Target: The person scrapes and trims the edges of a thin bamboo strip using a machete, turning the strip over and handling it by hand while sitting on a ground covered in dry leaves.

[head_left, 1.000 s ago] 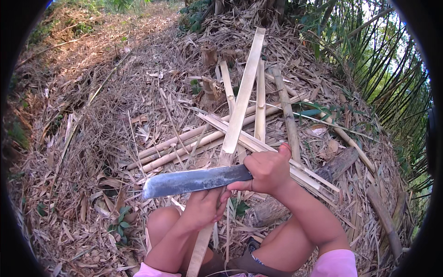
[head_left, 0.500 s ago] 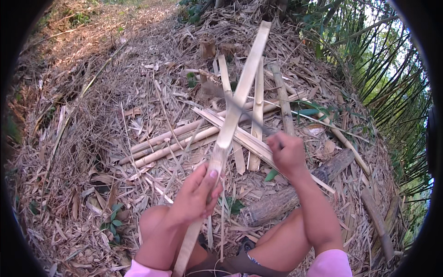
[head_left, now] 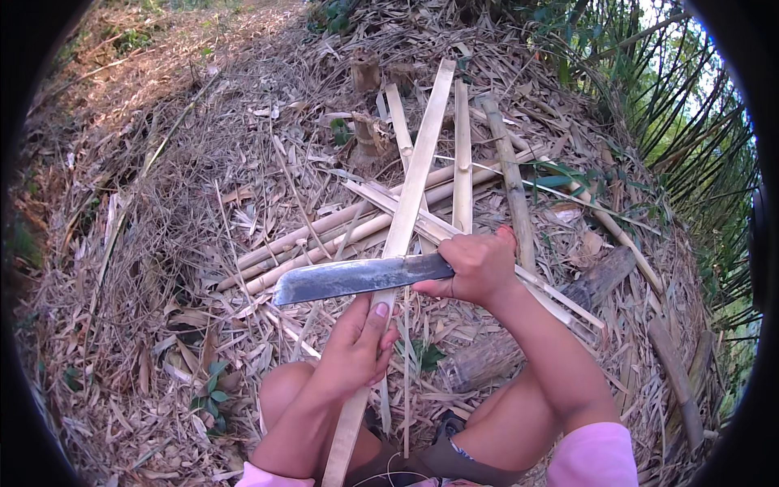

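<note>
A long pale bamboo strip (head_left: 419,170) slants from between my knees up and away toward the far side. My left hand (head_left: 357,345) is wrapped round its lower part, thumb on top. A machete (head_left: 341,280) with a broad, dark, square-ended blade lies across the strip just beyond my left thumb, its edge toward me and its tip pointing left. Its handle is mostly hidden in my right hand (head_left: 479,264), which grips it with the thumb stretched along the near side. The blade covers a short part of the strip.
Split bamboo pieces (head_left: 462,162) and several bamboo poles (head_left: 316,239) lie crossed on the leaf-littered ground ahead. A thick log (head_left: 487,361) rests by my right knee. Cut stumps (head_left: 367,138) stand farther off, and a bamboo thicket (head_left: 690,122) rises at the right.
The machete has come toward me along the strip, from pointing away to lying crosswise near my left hand. My right hand has moved slightly left. The strip's far end has dipped left.
</note>
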A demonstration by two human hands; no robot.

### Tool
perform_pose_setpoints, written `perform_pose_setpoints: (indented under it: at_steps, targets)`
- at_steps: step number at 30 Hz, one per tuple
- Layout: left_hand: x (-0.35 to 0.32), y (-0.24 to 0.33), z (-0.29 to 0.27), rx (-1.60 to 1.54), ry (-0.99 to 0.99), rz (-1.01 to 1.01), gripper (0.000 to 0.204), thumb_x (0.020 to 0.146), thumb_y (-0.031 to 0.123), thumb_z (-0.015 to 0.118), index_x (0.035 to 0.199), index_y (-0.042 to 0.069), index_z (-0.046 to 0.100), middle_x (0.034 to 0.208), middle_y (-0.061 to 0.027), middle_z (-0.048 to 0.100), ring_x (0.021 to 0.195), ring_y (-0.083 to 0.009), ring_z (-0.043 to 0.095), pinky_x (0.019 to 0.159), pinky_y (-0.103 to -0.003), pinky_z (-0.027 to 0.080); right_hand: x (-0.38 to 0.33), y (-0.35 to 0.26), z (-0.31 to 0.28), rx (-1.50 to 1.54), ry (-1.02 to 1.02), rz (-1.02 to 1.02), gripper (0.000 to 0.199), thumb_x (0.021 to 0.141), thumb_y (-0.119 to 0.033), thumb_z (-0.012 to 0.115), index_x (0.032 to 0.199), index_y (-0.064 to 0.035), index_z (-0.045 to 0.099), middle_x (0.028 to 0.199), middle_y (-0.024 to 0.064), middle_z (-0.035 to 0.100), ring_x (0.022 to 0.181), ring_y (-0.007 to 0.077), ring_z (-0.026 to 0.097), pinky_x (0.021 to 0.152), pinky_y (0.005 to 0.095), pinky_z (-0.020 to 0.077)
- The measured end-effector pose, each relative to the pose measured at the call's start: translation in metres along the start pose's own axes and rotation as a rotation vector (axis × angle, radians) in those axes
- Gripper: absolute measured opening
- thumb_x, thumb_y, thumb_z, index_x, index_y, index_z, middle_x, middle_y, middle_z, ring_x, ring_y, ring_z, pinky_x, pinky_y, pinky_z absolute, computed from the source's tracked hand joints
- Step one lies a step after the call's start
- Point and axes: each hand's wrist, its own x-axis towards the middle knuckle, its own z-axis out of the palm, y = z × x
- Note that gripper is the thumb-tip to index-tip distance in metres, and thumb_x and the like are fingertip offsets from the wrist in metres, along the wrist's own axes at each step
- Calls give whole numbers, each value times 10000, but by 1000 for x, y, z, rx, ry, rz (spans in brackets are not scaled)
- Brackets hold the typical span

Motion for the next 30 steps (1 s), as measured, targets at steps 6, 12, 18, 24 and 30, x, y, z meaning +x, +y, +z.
perform_pose_setpoints:
  at_steps: [6, 12, 18, 24, 30]
  targets:
    - [4, -6, -7, 37, 1, -8, 237, 1097, 297, 366, 1179, 92, 453, 728, -2, 442, 386, -47, 312, 341, -218, 281, 6, 8, 3, -19, 32, -32, 682, 747, -776, 623, 558, -131, 509, 480, 25, 509, 404, 212, 552, 413, 356, 358]
    - [-3, 0, -9, 2, 2, -13, 201, 1098, 258, 355, 1144, 86, 448, 714, 3, 441, 387, -46, 320, 343, -217, 285, 6, -23, -5, 17, 19, -30, 649, 729, -783, 626, 578, -166, 492, 493, 1, 500, 401, 193, 517, 504, 413, 290]
    - [0, -7, -8, -5, -2, -59, 203, 1095, 258, 371, 1178, 93, 456, 746, -3, 445, 401, -56, 327, 349, -220, 283, 6, 16, 13, -107, 31, 34, 607, 752, -743, 635, 605, -165, 524, 542, 19, 543, 452, 225, 564, 491, 421, 361]
    - [-7, -4, -16, 4, -63, -127, 209, 1102, 251, 338, 1154, 79, 445, 725, 3, 428, 395, -44, 305, 350, -228, 287, -3, 48, 17, -103, -59, 294, 622, 854, -705, 578, 631, -124, 571, 601, 64, 613, 485, 264, 616, 427, 389, 457]
    - [-9, -4, -18, -4, -73, -137, 189, 1088, 236, 378, 1165, 84, 462, 738, -2, 441, 403, -70, 322, 357, -247, 288, 3, 48, 28, -45, 32, 186, 629, 868, -695, 574, 648, -106, 597, 576, 83, 607, 513, 279, 630, 452, 403, 456]
